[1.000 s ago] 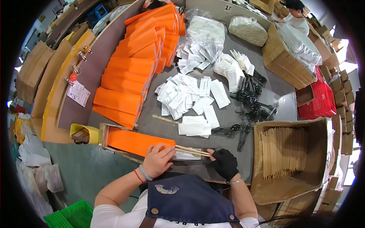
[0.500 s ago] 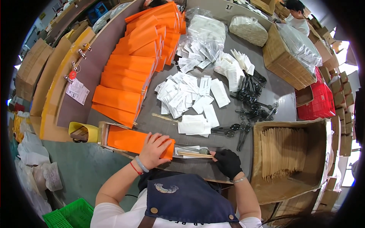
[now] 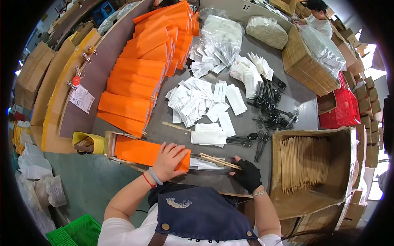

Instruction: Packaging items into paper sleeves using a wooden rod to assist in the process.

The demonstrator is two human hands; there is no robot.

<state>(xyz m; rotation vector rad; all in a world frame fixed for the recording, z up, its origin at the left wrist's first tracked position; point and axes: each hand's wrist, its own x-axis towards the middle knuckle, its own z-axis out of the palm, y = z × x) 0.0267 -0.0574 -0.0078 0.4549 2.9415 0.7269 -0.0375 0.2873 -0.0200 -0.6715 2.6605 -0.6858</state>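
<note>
My bare left hand (image 3: 166, 162) lies with fingers stretched across the right end of an orange paper sleeve (image 3: 135, 150) in a long narrow tray at the table's front edge. My right hand (image 3: 248, 177), in a black fingerless glove, is at the right end of a pair of wooden chopsticks (image 3: 220, 160). Their ends lie between its thumb and fingers, and the sticks slant up to the left. Beneath them, right of the sleeve, lie white packets (image 3: 205, 164) and part of a dark spoon. Whether these reach inside the sleeve is hidden by my left hand.
Stacked orange sleeves (image 3: 127, 90) stand at left. Loose white packets (image 3: 191, 98) and black spoons (image 3: 271, 106) cover the middle. A cardboard box of chopsticks (image 3: 314, 201) stands at right, a yellow holder (image 3: 95, 143) at left. Another person (image 3: 320, 20) is at the far right.
My right hand has shifted slightly right with the chopsticks; they were nearly level along the tray and now slant, left ends higher. My left hand stays on the sleeve.
</note>
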